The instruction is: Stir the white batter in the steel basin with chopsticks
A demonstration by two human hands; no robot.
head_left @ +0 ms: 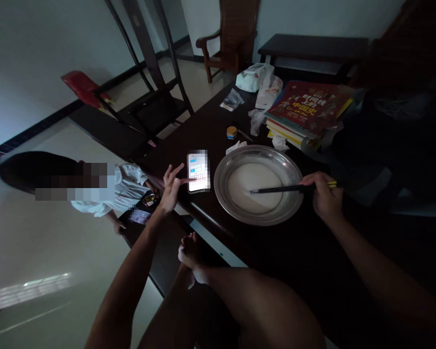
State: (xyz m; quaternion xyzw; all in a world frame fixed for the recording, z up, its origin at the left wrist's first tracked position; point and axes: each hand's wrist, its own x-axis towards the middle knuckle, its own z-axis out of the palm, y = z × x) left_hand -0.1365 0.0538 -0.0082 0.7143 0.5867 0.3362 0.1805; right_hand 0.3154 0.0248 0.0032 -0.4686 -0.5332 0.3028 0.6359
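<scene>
A wide metal basin (pixel 225 194) with white batter in it sits on the dark wooden table (pixel 276 257). My right hand (pixel 323 196) grips black chopsticks (pixel 276 190) whose tips rest in the batter. To the left of the basin lies a lit phone (pixel 198 170). My left hand (pixel 171 186) has its fingers spread and its index finger touches the phone's screen near the left edge.
A stack of books (pixel 305 109), plastic bags (pixel 256 77), a small jar (pixel 231 132) and crumpled tissue (pixel 279 143) lie beyond the basin. Another person in a white shirt (pixel 127 186) sits low at the left. Wooden chairs (pixel 228 36) stand behind. My bare knee (pixel 261 300) is in front.
</scene>
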